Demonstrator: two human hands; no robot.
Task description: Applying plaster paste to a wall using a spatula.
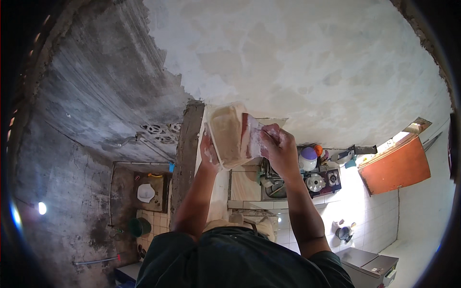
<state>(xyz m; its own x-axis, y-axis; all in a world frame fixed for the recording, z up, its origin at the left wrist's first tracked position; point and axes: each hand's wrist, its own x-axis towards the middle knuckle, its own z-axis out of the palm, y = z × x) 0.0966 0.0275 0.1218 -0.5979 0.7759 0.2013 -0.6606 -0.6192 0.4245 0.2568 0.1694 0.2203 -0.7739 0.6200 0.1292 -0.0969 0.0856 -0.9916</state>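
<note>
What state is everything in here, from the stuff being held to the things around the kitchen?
Cloudy tub: held up, smeared.
Red-edged scraper: held at the tub's right side, coated with white paste.
Left fingers: gripping the tub's left side.
Right fingers: closed on the scraper, smeared white.
Pale wall: patchily coated.
Silver pot: appears lidded.
Purple-topped container: top on.
Stove: lit or off, cannot tell.

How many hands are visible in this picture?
2: the left hand at the left side of the tub, partly hidden; the right hand to its right, its grip on a tool.
</note>
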